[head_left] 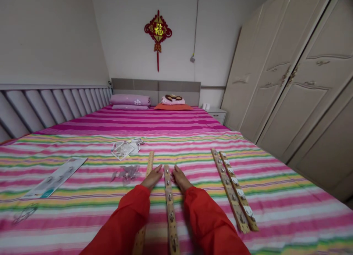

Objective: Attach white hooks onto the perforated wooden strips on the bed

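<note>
A wooden strip with a row of metal hooks (170, 206) lies lengthwise on the striped bed sheet, between my two hands. My left hand (152, 177) is just to its left, fingers stretched forward, holding nothing visible. Close by the strip's right edge is my right hand (180, 178), its thumb forward and its fingers loosely bent; whether they touch the wood is hard to tell. Partly under my left hand and sleeve runs a bare wooden strip with holes (150, 162). Both forearms are in red sleeves.
Two more hook strips (231, 190) lie on the right, one bearing white pieces. To the left are a pile of clear plastic packets (127, 148), small grey pieces (128, 173), a long packaging card (56, 177) and a wire-like bundle (25, 212). A wardrobe (292, 100) stands at right.
</note>
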Demonstrator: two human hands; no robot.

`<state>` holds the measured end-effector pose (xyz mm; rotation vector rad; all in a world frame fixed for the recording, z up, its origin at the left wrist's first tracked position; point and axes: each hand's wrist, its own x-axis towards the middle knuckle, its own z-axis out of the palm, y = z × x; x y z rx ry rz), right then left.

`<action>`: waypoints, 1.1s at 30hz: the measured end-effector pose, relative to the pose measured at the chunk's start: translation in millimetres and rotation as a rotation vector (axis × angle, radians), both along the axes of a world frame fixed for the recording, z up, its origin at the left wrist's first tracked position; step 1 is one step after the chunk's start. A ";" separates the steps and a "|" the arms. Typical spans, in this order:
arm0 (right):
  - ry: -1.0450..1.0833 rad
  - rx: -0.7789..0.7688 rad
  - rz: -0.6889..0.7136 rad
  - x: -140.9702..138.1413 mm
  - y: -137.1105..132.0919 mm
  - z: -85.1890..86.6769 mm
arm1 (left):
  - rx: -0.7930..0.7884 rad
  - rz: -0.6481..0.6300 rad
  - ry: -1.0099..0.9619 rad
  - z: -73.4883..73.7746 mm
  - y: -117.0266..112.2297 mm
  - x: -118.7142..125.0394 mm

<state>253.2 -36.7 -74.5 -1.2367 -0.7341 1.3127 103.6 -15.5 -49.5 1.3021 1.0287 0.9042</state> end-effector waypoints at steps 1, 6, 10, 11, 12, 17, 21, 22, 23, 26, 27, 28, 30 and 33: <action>0.006 -0.002 -0.009 0.2 -4.4 2.4 | 0.005 0.025 0.017 6.3 -6.7 -8.1; 0.041 0.021 -0.048 4.7 -41.0 13.2 | 0.085 0.147 0.084 24.2 -50.6 -63.4; 0.057 0.057 -0.080 8.8 -90.3 18.4 | 0.311 0.429 0.244 6.8 -83.2 -108.4; 0.062 0.068 -0.087 9.4 -105.1 19.2 | 0.354 0.513 0.297 -0.4 -88.9 -117.0; 0.076 0.098 -0.102 9.6 -120.7 19.8 | 0.396 0.581 0.350 -7.5 -93.4 -124.1; 0.082 0.162 -0.159 4.8 -203.9 12.6 | 0.640 0.603 0.615 -29.3 -100.5 -135.6; 0.117 0.094 -0.211 -6.4 -263.1 -8.4 | 0.701 0.598 0.756 -31.3 -100.0 -130.8; 0.130 0.069 -0.216 -9.6 -275.2 -13.9 | 0.702 0.601 0.771 -31.2 -100.2 -130.1; 0.137 0.048 -0.217 -12.9 -286.0 -18.4 | 0.702 0.605 0.778 -31.1 -100.5 -129.6; 0.205 -0.007 -0.161 -22.7 -310.0 -23.3 | 0.697 0.614 0.780 -30.2 -102.0 -129.1; 0.235 -0.027 -0.120 -26.0 -315.2 -21.9 | 0.693 0.617 0.781 -29.8 -102.5 -129.0; 0.262 -0.045 -0.073 -29.4 -319.3 -19.5 | 0.690 0.617 0.783 -29.2 -103.0 -128.7; 0.302 -0.072 0.012 -35.9 -324.2 -14.1 | 0.684 0.620 0.791 -28.2 -103.8 -128.1; 0.355 -0.076 0.069 -44.3 -325.5 -12.3 | 0.688 0.621 0.797 -27.2 -104.6 -127.1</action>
